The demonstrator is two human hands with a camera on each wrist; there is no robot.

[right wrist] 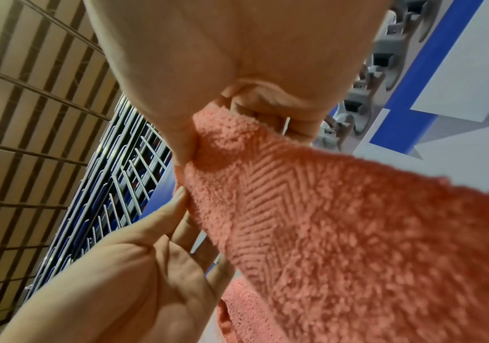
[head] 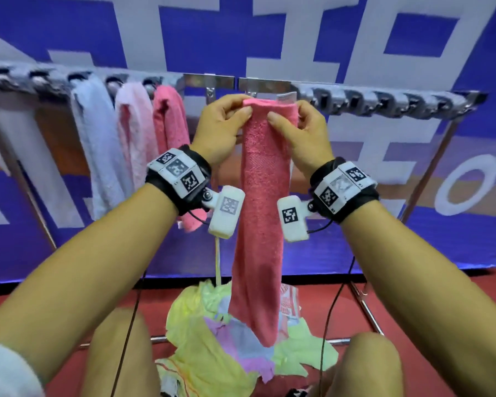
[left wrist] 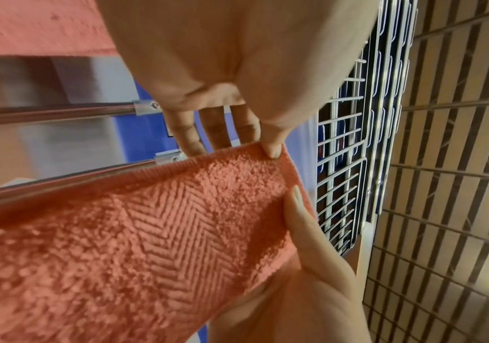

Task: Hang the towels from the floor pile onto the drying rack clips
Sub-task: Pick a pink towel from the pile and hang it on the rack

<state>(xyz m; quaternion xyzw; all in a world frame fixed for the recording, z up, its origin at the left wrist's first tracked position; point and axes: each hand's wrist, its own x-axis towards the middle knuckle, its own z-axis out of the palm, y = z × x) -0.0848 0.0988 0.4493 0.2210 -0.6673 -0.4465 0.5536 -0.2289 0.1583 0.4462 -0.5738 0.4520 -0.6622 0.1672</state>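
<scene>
We hold the pink towel point(head: 262, 196) by its top hem, just below the rack rail point(head: 221, 81), its length hanging down to the floor pile point(head: 201, 333). Our left hand point(head: 221, 130) and right hand point(head: 301, 133) each pinch a top corner between thumb and fingers. It looks soft, light and limp, so the folded hem seems the best hold for the clips point(head: 355, 103).

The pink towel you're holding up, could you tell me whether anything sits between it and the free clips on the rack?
Nothing visible does. Both hands, left hand and right hand, pinch the pink towel by its top edge just below the rack. The empty clips lie to the right, and the hung towels are off to the left.
</scene>
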